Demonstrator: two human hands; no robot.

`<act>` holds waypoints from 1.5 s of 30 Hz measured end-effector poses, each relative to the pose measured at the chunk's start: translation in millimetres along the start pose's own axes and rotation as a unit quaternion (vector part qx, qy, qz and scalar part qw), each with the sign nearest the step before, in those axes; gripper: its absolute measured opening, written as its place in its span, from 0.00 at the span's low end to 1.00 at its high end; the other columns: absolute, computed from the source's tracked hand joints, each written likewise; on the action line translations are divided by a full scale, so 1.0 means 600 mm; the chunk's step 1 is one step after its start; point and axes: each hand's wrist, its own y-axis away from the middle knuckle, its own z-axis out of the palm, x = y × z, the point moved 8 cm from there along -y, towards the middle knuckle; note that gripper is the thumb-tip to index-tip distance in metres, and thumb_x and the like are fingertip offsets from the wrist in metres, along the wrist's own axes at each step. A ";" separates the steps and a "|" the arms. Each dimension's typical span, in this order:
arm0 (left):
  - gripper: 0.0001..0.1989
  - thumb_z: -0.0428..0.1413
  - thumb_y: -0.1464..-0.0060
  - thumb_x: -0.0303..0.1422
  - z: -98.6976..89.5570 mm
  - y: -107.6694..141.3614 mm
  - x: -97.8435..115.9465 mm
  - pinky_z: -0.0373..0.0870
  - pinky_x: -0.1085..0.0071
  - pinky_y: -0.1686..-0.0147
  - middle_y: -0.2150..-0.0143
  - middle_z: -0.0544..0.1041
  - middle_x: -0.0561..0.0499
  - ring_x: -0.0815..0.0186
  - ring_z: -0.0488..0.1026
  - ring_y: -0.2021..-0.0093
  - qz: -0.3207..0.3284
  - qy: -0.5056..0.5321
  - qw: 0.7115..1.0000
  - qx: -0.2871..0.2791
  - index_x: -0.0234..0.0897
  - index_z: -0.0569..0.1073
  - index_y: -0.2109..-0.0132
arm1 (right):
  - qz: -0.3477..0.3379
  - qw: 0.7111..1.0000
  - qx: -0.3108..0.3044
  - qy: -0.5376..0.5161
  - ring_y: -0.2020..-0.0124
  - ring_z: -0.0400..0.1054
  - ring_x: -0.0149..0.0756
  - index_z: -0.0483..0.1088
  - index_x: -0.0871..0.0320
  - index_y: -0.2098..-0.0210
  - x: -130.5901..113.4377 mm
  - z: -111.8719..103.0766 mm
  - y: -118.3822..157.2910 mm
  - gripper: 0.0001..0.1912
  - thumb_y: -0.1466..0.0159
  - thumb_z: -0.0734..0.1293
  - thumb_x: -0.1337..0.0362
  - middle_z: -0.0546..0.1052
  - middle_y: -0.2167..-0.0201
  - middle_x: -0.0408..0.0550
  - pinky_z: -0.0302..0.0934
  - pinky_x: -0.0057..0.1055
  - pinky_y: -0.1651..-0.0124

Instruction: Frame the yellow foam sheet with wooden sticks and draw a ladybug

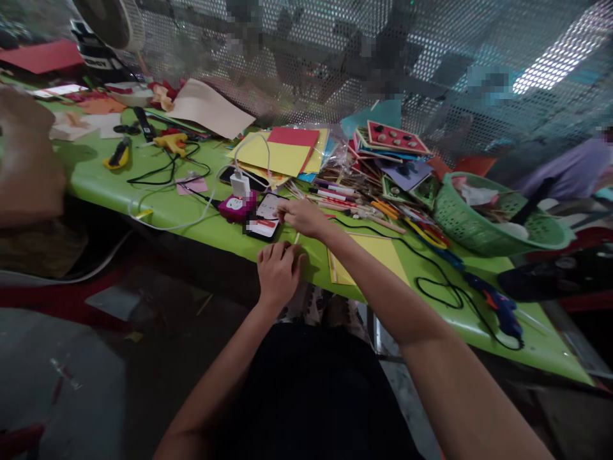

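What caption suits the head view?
Right hand at a phone beside a magenta socket block; left hand at the green table's edge.

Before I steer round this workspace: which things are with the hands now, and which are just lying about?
With the hands:
- phone, right hand's fingers at its edge
- magenta socket box beside the phone
- green table, left hand at its edge

Lying about:
- yellow sheet
- green basket
- blue glue gun
- yellow glue gun

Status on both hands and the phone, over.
Left hand resting at edge of green table. Right hand at phone, fingers by its right side. Purple socket block close on phone's left.
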 end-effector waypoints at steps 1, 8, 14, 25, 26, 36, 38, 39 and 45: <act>0.16 0.52 0.27 0.40 0.000 0.000 0.000 0.63 0.53 0.44 0.48 0.81 0.40 0.50 0.73 0.45 0.003 -0.002 1.000 0.000 0.40 0.81 0.45 | 0.002 1.000 -0.002 0.000 0.52 0.76 0.43 0.79 0.57 0.65 0.000 0.002 0.001 0.14 0.37 0.61 0.75 0.85 0.57 0.51 0.60 0.33 0.55; 0.16 0.53 0.28 0.40 0.001 0.001 -0.001 0.62 0.53 0.45 0.47 0.81 0.40 0.50 0.73 0.46 0.005 0.001 1.000 0.000 0.40 0.81 0.45 | -0.009 1.000 0.007 -0.019 0.52 0.76 0.42 0.77 0.57 0.65 0.002 0.008 0.005 0.14 0.36 0.60 0.75 0.84 0.60 0.50 0.60 0.32 0.54; 0.16 0.53 0.27 0.40 -0.005 0.003 0.003 0.62 0.55 0.46 0.49 0.82 0.42 0.51 0.73 0.47 0.025 -0.011 0.999 0.029 0.40 0.81 0.46 | -0.026 0.996 0.056 -0.067 0.51 0.77 0.42 0.76 0.57 0.63 0.007 -0.030 0.018 0.15 0.38 0.59 0.75 0.85 0.56 0.50 0.63 0.33 0.48; 0.13 0.55 0.29 0.40 -0.011 -0.004 0.002 0.65 0.54 0.46 0.49 0.82 0.42 0.50 0.75 0.47 0.015 0.027 0.999 0.043 0.42 0.81 0.46 | -0.031 0.951 0.233 -0.199 0.63 0.73 0.37 0.79 0.56 0.60 0.038 -0.154 0.149 0.16 0.27 0.62 0.56 0.80 0.68 0.45 0.65 0.34 0.55; 0.13 0.55 0.28 0.40 -0.015 -0.006 0.005 0.65 0.54 0.46 0.49 0.82 0.43 0.51 0.75 0.47 0.014 0.038 0.998 0.045 0.43 0.81 0.47 | -0.024 0.941 0.258 -0.216 0.66 0.71 0.36 0.79 0.56 0.61 0.044 -0.168 0.169 0.19 0.25 0.61 0.51 0.78 0.70 0.44 0.65 0.33 0.57; 0.14 0.53 0.27 0.40 -0.023 -0.045 0.121 0.67 0.57 0.49 0.52 0.83 0.47 0.55 0.76 0.49 0.084 0.211 0.973 -0.034 0.44 0.81 0.45 | 0.028 0.859 0.347 -0.376 0.77 0.63 0.28 0.71 0.53 0.69 0.093 -0.176 0.299 0.32 0.28 0.58 0.32 0.70 0.73 0.41 0.62 0.29 0.74; 0.12 0.55 0.28 0.39 -0.018 -0.050 0.141 0.66 0.58 0.52 0.55 0.84 0.48 0.56 0.77 0.52 0.098 0.214 0.971 -0.046 0.44 0.82 0.50 | 0.033 0.837 0.355 -0.415 0.78 0.65 0.27 0.70 0.53 0.68 0.102 -0.166 0.313 0.31 0.30 0.61 0.32 0.71 0.72 0.41 0.63 0.28 0.74; 0.11 0.56 0.28 0.38 -0.014 -0.051 0.148 0.65 0.59 0.54 0.58 0.84 0.49 0.56 0.77 0.54 0.102 0.211 0.971 -0.050 0.43 0.82 0.52 | 0.036 0.827 0.361 -0.429 0.78 0.66 0.27 0.70 0.53 0.68 0.107 -0.163 0.320 0.31 0.31 0.62 0.32 0.71 0.71 0.41 0.64 0.28 0.74; 0.11 0.57 0.29 0.38 0.003 -0.050 0.162 0.63 0.61 0.60 0.66 0.84 0.51 0.60 0.77 0.63 0.098 0.218 0.969 -0.066 0.41 0.82 0.58 | 0.064 0.778 0.377 -0.498 0.77 0.69 0.28 0.75 0.53 0.62 0.156 -0.147 0.378 0.24 0.38 0.75 0.39 0.75 0.72 0.39 0.66 0.27 0.74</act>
